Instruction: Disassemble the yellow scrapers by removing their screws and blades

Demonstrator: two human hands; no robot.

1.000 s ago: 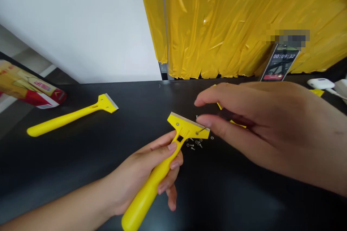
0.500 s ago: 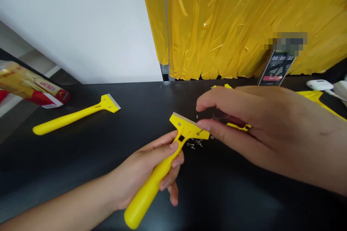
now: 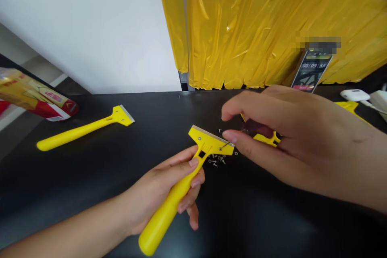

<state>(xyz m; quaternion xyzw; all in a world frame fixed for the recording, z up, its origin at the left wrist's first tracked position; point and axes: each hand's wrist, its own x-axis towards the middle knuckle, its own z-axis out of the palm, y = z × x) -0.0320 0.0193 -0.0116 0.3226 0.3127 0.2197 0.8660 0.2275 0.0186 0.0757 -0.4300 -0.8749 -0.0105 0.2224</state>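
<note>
My left hand [image 3: 171, 183] is wrapped round the yellow handle of a scraper [image 3: 165, 213], which tilts with its blade end up and away from me. Two small screws sit in the scraper's head. The thin shaft of a screwdriver [image 3: 259, 129] reaches the right-hand screw. Its dark red handle lies in my right hand [image 3: 293, 137], mostly hidden behind the curled fingers and thumb. Loose screws and nuts [image 3: 222, 160] lie on the black table just beyond the scraper's head.
Another yellow scraper [image 3: 80, 130] lies at the left, near a red and gold package [image 3: 39, 96]. More yellow scraper parts [image 3: 347, 107] show behind my right hand. A phone with a timer [image 3: 313, 70] leans at the back, beside a white device [image 3: 355, 95]. Yellow plastic sheeting [image 3: 242, 28] hangs behind.
My right hand has shifted and turned slightly, its thumb drawing back from the scraper's head, so more of the screwdriver's shaft shows. My left hand and the scraper stay almost still.
</note>
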